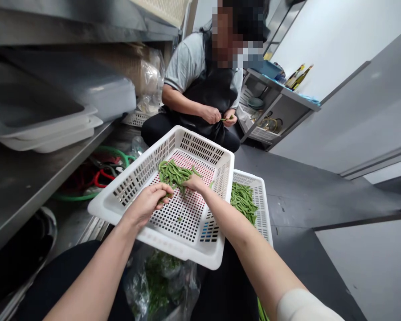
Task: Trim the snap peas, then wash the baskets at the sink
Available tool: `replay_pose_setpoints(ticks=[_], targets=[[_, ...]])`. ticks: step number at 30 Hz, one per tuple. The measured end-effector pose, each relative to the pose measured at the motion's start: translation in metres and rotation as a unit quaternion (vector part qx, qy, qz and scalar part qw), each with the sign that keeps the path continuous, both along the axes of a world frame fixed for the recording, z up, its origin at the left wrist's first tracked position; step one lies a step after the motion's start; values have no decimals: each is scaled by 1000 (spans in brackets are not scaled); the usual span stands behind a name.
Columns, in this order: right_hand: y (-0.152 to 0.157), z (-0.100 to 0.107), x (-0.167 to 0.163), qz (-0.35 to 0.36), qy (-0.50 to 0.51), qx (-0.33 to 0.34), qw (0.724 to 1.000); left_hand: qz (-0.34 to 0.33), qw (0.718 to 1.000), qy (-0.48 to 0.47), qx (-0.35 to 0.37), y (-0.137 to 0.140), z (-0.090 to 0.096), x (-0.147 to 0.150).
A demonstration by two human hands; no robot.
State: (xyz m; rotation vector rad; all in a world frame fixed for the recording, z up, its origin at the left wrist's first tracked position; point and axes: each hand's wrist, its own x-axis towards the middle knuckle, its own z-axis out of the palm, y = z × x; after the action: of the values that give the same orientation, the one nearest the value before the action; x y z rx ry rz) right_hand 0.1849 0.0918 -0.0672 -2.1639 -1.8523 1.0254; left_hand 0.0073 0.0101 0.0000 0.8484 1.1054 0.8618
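Observation:
A white slotted plastic basket (pixel 190 254) lies tilted before me, with a heap of green beans (pixel 173 173) toward its far side. Over the left part of the basket, my left hand (pixel 150 201) is closed around a few green bean pieces whose ends show at the fingertips. Reaching into the heap, my right hand (pixel 194 183) has its fingers pointed down among the beans. Its fingertips are partly hidden, so what they touch or pinch is unclear. A small green scrap (pixel 179 219) rests on the basket floor nearer me.
A second white basket (pixel 262 200) of green beans stands to the right. Below is a clear plastic bag (pixel 163 285) with greens. A co-worker (pixel 200 89) sits opposite, holding a bean. Metal shelving (pixel 53 178) with white tubs (pixel 103 96) runs along the left.

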Motion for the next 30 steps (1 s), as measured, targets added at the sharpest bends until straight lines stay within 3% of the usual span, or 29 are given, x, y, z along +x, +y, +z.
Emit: replay_pose_setpoints(ticks=[3,4,7,8,10,13,16,22,24,26,28,30], targets=[[-15,20,8,-8,170,-59,984,-12,996,82,21,-2,-1,0],[-21,26,10,-20,266,-86,960,-18,994,103,30,-3,-1,1],[-41,37,11,-59,516,-150,841,-61,984,151,67,-6,-1,2],[-47,38,10,-66,552,-156,817,-78,979,170,87,-7,-1,3],[-55,39,6,-80,583,-156,793,-95,963,209,141,-9,-3,6],[-62,39,-1,-96,595,-149,784,-96,932,262,231,-11,-7,10],[-65,38,-5,-93,583,-132,796,-90,905,304,285,-12,-10,14],[-72,42,-8,-26,502,-45,863,-115,859,318,385,-12,-11,16],[-74,47,-4,10,490,-39,871,-132,871,296,370,-11,-9,14],[-75,53,1,39,511,-74,856,-116,914,256,293,-9,-7,10],[-75,59,8,64,550,-128,823,-50,964,177,191,-5,-5,4],[-74,63,14,88,586,-168,788,34,989,89,113,-3,-2,-1]])
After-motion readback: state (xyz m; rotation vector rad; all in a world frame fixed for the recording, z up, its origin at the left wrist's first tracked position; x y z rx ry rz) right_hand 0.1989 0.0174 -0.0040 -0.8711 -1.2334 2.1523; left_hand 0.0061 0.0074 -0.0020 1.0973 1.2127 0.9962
